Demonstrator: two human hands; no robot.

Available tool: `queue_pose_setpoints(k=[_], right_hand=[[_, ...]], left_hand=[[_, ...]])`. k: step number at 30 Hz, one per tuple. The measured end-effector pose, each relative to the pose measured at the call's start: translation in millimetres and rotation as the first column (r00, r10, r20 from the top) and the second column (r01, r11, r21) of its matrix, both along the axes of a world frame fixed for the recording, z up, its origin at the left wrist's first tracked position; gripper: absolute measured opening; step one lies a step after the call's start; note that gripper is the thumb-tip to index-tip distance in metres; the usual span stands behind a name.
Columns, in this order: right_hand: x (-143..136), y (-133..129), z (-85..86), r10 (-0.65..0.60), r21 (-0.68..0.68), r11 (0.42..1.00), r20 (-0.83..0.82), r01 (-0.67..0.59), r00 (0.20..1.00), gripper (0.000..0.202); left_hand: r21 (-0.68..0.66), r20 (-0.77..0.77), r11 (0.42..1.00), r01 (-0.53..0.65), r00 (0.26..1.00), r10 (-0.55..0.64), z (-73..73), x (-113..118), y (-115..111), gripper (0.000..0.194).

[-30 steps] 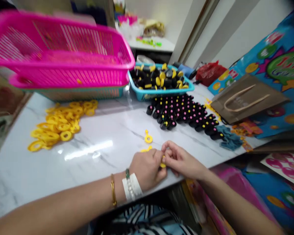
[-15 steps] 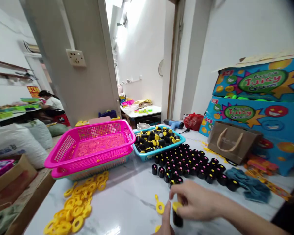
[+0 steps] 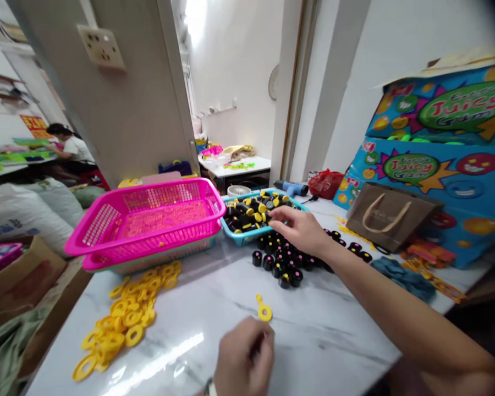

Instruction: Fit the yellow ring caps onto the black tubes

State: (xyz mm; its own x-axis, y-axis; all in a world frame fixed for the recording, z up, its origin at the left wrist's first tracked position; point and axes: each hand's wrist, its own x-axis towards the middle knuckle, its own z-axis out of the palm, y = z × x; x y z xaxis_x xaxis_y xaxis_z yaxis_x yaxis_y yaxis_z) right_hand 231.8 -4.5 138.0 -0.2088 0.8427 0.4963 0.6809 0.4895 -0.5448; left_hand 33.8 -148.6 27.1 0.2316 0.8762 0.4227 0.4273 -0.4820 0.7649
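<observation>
My right hand reaches over the near right rim of the blue basket, its fingers stretched out and slightly bent, with no object visible in them. Inside the basket lie many black cylinders with yellow caps. Under and beside this hand stand black cylinders with pink or yellow dots on top. My left hand is curled low over the table; whatever its fingers hold is hidden. Just beyond it lies a yellow ring with a tab.
A pile of yellow rings lies on the left, before stacked pink baskets. At right are a brown paper bag, a teal cloth and gum cartons. A blue tool lies behind. Another person sits far left.
My right hand has moved from the near table, where it gripped a yellow-capped black cylinder, out to the blue basket. My left hand has curled up. The camera view has tilted down.
</observation>
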Motion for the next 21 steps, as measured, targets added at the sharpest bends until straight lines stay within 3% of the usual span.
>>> queue_pose_setpoints(k=[2,5,8,10,12,13,15,17,21], right_hand=[[2.1,-55.2,-23.9,0.139,-0.036,0.990,0.041,-0.138,0.989,0.015],[1.9,-124.5,-61.4,0.358,-0.115,0.930,0.068,-0.349,0.931,0.014],[-3.1,-154.7,-90.7,0.343,-0.153,0.930,0.028,-0.335,0.939,0.017],[-8.7,-156.0,-102.4,0.251,-0.159,0.958,0.053,-0.240,0.967,0.023],[-16.0,-152.2,-108.0,0.222,-0.176,0.965,0.157,-0.194,0.962,0.031],[-20.0,-151.0,-109.3,0.231,-0.179,0.965,0.226,-0.193,0.946,0.035],[-26.8,-152.9,-111.3,0.250,-0.170,0.965,0.353,-0.201,0.902,0.042],[-28.6,-159.7,-114.8,0.223,-0.124,0.974,0.424,-0.187,0.878,0.043],[-7.3,-175.3,-128.2,0.049,-0.018,0.999,0.420,-0.046,0.906,0.037]], left_hand=[[-0.149,0.145,0.988,-0.034,0.988,0.056,10.2,-8.9,13.2,0.018],[-0.407,0.373,0.913,0.009,0.915,0.157,12.3,-15.0,35.1,0.023],[-0.456,0.412,0.890,-0.031,0.878,0.242,5.3,-15.5,49.4,0.025],[-0.335,0.262,0.938,-0.088,0.948,0.182,0.5,-15.6,53.9,0.022],[-0.129,-0.010,0.990,-0.055,0.998,0.055,-3.7,-16.6,55.7,0.028],[-0.036,-0.170,0.999,0.007,0.985,-0.013,-5.4,-17.4,56.0,0.032],[0.067,-0.443,0.989,0.133,0.892,-0.090,-7.7,-19.2,55.5,0.036],[0.112,-0.601,0.983,0.147,0.798,-0.051,-7.4,-21.2,53.8,0.031],[0.258,-0.669,0.966,-0.029,0.715,0.200,0.9,-27.2,52.4,0.025]])
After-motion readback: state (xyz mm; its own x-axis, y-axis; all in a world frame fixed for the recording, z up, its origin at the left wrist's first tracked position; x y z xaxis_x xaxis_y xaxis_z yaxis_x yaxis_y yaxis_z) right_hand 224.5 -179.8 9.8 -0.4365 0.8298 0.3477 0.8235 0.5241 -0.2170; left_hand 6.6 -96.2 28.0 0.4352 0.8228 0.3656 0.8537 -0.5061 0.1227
